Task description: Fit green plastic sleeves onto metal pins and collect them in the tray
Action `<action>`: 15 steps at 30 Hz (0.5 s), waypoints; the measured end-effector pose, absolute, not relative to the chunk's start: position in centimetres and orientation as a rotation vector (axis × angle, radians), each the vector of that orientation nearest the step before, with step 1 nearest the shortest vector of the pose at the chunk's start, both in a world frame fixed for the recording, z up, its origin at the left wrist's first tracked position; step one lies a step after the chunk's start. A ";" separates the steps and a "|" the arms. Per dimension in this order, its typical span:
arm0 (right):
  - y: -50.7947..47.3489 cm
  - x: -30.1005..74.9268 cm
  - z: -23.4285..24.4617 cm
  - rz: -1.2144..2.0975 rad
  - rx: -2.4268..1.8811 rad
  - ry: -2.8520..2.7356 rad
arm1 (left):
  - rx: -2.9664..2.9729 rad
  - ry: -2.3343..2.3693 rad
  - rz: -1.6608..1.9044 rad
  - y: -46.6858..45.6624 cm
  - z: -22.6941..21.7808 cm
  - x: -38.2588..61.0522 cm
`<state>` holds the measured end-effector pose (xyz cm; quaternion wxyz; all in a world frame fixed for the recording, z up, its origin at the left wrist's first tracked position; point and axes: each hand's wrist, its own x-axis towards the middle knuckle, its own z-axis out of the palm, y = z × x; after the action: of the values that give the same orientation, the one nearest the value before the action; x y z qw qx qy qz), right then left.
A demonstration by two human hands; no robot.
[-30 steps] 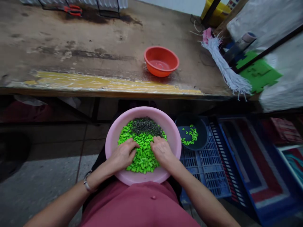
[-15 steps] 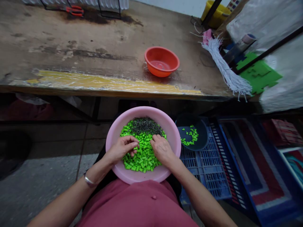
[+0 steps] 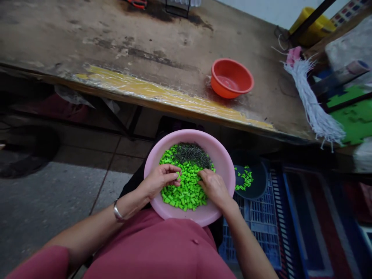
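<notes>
A pink basin (image 3: 154, 166) rests on my lap, holding many short bright green plastic tubes (image 3: 186, 193). Toward its far side lies a heap of thin dark metal pins (image 3: 193, 154). Over the left part of the tubes, my left hand (image 3: 162, 178) pinches one green tube between thumb and fingertips. My right hand (image 3: 213, 186) reaches in from the right, its fingers bent down and closed at the edge of the tubes. What those fingertips hold, if anything, is hidden.
An orange-red bowl (image 3: 231, 79) stands on the worn wooden table (image 3: 180, 50) ahead. At the right, a dark basin (image 3: 255, 190) with a few green tubes sits on a blue plastic crate (image 3: 258, 221). A bundle of white cords (image 3: 310, 97) hangs over the table's edge.
The head view has turned, so the table and basin sit farther right and tilted. Both hands stay over the basin in nearly the same pose, the left still pinching a tube.
</notes>
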<state>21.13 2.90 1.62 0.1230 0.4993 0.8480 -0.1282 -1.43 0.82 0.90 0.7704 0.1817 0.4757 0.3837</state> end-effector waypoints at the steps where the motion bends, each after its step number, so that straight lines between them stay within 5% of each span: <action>1: 2.8 21.0 1.7 -0.359 1.479 2.462 | 0.392 1.029 0.839 0.7 0.8 -1.4; 9: 2.7 21.7 2.0 -0.465 1.645 2.496 | 0.343 0.975 0.920 0.8 0.3 -1.0; 15: 2.2 21.7 3.3 -1.416 2.209 2.506 | 0.280 0.869 0.834 0.1 0.4 0.2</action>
<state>21.69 2.19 3.31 -0.2409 0.5909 0.6704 -0.3787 0.21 0.14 0.40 0.8148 0.1311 0.4075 0.3909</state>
